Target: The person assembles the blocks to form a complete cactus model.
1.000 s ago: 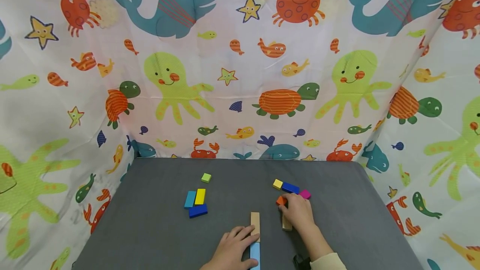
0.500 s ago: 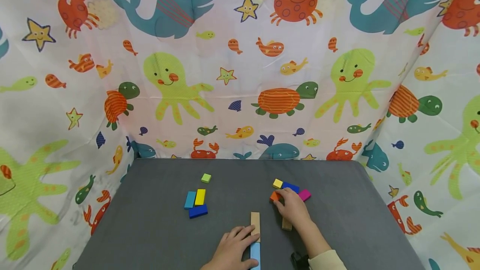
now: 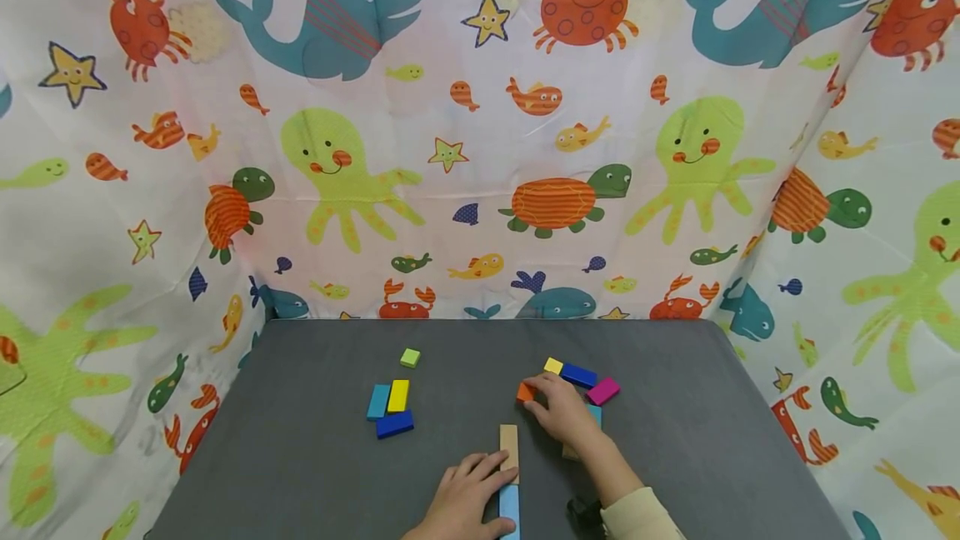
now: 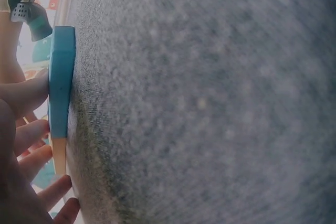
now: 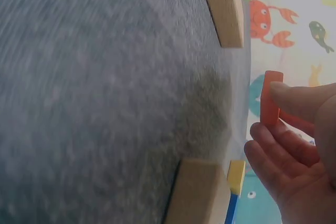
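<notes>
My right hand [image 3: 566,415] pinches an orange block [image 3: 524,392] between thumb and fingers; the right wrist view shows this orange block [image 5: 270,106] raised off the grey surface. A natural wood block [image 3: 508,440] and a light blue block [image 3: 509,511] lie end to end in a line at the front. My left hand [image 3: 467,497] rests against them with fairly straight fingers, thumb beside the light blue one. In the left wrist view, the thumb touches that blue block's [image 4: 62,82] side. Another wood block [image 3: 570,452] is mostly hidden beneath the right forearm.
Behind the right hand lie yellow [image 3: 552,366], blue [image 3: 579,375], magenta [image 3: 603,391] and teal [image 3: 595,415] blocks. Leftward sit a lime block [image 3: 410,357] and a teal [image 3: 378,402], yellow [image 3: 398,396] and blue [image 3: 394,424] cluster. A patterned curtain [image 3: 465,182] encloses the grey table [image 3: 315,473].
The right hand has moved left with the orange block, away from the magenta and blue blocks, uncovering the teal block. My left hand has stayed in place.
</notes>
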